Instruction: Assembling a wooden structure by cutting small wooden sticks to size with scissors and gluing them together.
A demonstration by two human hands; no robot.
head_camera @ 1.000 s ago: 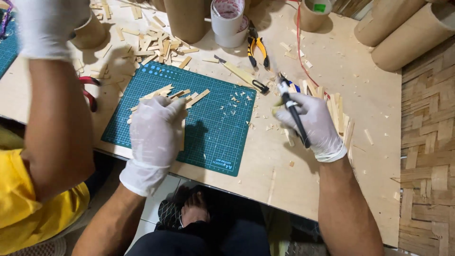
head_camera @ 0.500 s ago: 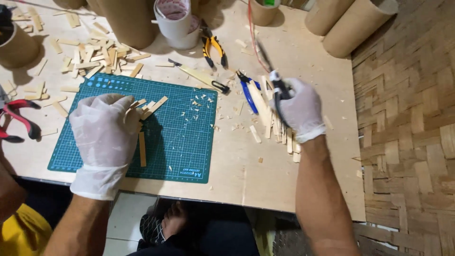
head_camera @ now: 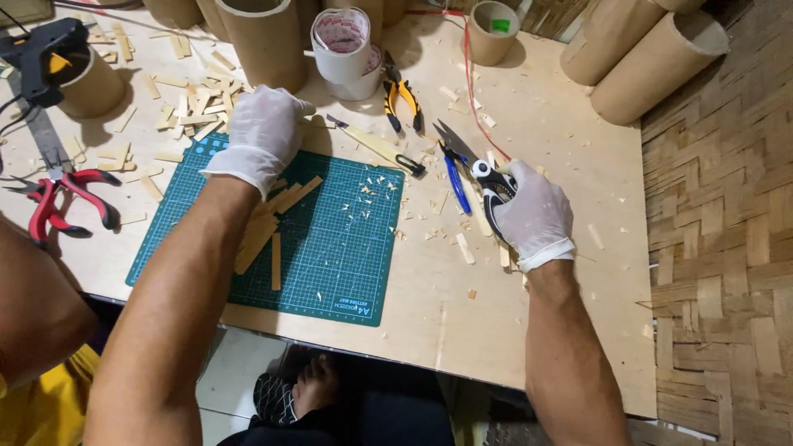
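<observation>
Gripping black-handled scissors (head_camera: 487,186) in closed right hand (head_camera: 537,216), blades parted, right of green cutting mat (head_camera: 330,248). Left hand (head_camera: 263,132) curled, reaching over mat's top edge toward wood strips (head_camera: 186,107); grasp cannot tell. Next likely calls for bringing one strip between the blades.

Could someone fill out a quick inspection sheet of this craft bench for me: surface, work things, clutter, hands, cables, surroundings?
Surface: pale wooden table bearing a green cutting mat.
Job's things: flat wood strips on the mat; scissors.
Clutter: offcuts, red pliers, yellow pliers, tape roll, glue gun, cardboard tubes.
Hands: both gloved; left hand reaches past the mat's far edge, right hand grips the scissors.
Cables: red cord across the table.
Surroundings: woven floor; another person's arm at left.
</observation>
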